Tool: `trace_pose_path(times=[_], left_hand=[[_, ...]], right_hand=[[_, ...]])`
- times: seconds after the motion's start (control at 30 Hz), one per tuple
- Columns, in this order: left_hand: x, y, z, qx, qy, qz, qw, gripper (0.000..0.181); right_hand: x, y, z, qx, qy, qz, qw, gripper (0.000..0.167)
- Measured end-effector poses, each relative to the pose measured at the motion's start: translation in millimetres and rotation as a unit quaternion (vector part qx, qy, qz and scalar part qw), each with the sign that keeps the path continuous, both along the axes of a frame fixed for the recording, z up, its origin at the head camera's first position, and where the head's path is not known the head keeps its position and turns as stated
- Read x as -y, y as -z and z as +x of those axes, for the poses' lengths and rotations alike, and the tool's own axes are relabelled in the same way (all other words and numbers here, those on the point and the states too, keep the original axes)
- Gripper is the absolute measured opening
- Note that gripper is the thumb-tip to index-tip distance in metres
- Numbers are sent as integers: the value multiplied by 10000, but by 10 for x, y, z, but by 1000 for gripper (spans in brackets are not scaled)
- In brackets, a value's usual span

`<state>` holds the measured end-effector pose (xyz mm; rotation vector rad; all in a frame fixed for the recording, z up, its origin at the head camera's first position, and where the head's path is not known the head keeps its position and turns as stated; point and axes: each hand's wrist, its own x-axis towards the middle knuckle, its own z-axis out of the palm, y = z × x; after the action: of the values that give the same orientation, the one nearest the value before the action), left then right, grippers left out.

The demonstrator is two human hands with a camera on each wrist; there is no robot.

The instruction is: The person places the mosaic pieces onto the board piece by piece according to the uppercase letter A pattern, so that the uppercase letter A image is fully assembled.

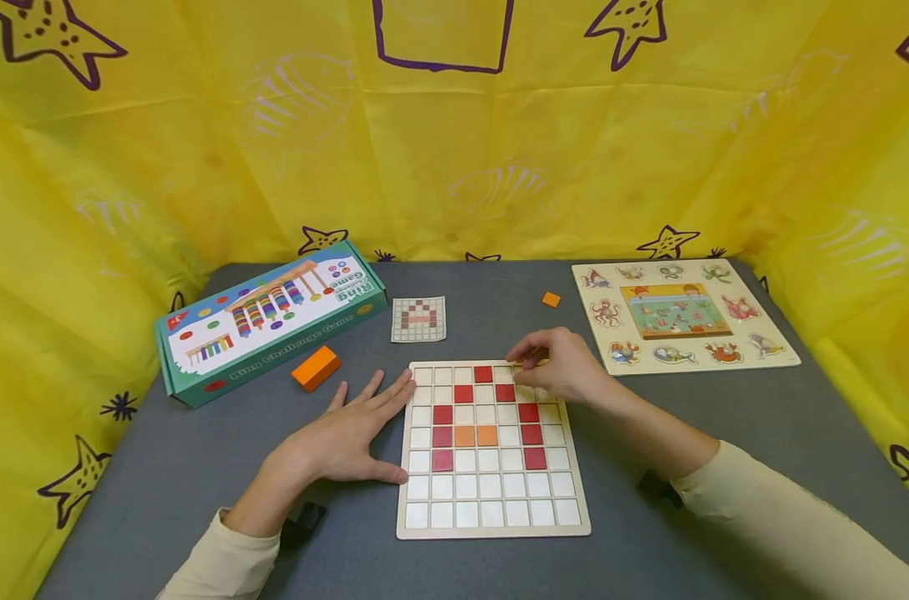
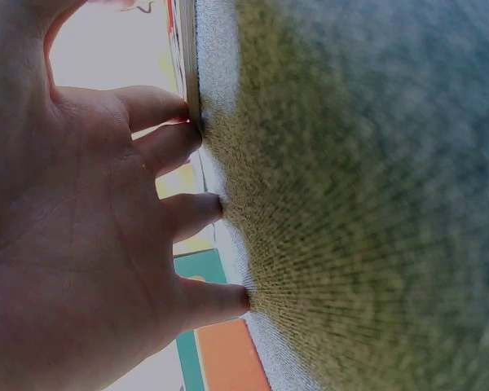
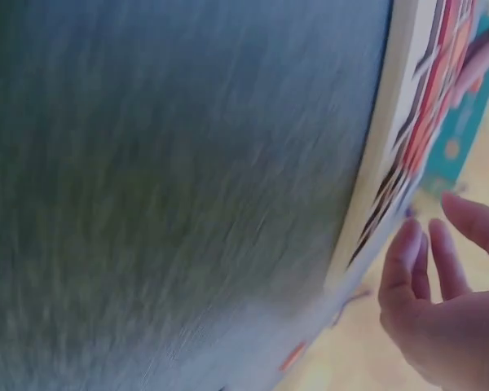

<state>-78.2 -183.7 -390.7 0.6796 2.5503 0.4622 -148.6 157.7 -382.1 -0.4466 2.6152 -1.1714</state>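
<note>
A square wooden grid board [image 1: 495,532] lies on the table, with red tiles [image 1: 531,434] and two orange tiles [image 1: 475,436] among its pale cells. My left hand [image 1: 352,433] is spread flat at the board's left side, thumb and fingertips at the edge; in the left wrist view its fingers [image 2: 151,151] are stretched out, some touching the table. Above the board's top right corner hovers my right hand [image 1: 562,367], fingers bent loosely. The right wrist view shows a gap between its thumb and fingers [image 3: 401,265], with nothing held there.
A small pattern card [image 1: 419,320] lies behind the board. An orange block [image 1: 316,368] sits near a green ring game box [image 1: 274,321] on the left. One loose orange tile [image 1: 551,299] lies behind my right hand. At right is a sea-animal puzzle board [image 1: 682,362].
</note>
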Motion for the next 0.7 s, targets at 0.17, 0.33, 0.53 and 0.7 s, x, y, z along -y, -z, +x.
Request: trace_pose_path(times=[0.17,0.33,0.53,0.7], left_hand=[[-5,-5,7,-9,-6,3,10000,121],[-8,-5,6,5,-7,-9,10000,120],[-8,-6,-1,-2,-1,31,10000,121],[-5,-8,11,9,-17,40,10000,120]], right_hand=[[-177,39,-258,-115,505,-227,9984,25],[-314,77,-491,-131,1025,-293,9942,30],[-375,107,-705,-58,1448,-282,9890,35],[-381,120,-821,-45,1620,-361,9861,37]])
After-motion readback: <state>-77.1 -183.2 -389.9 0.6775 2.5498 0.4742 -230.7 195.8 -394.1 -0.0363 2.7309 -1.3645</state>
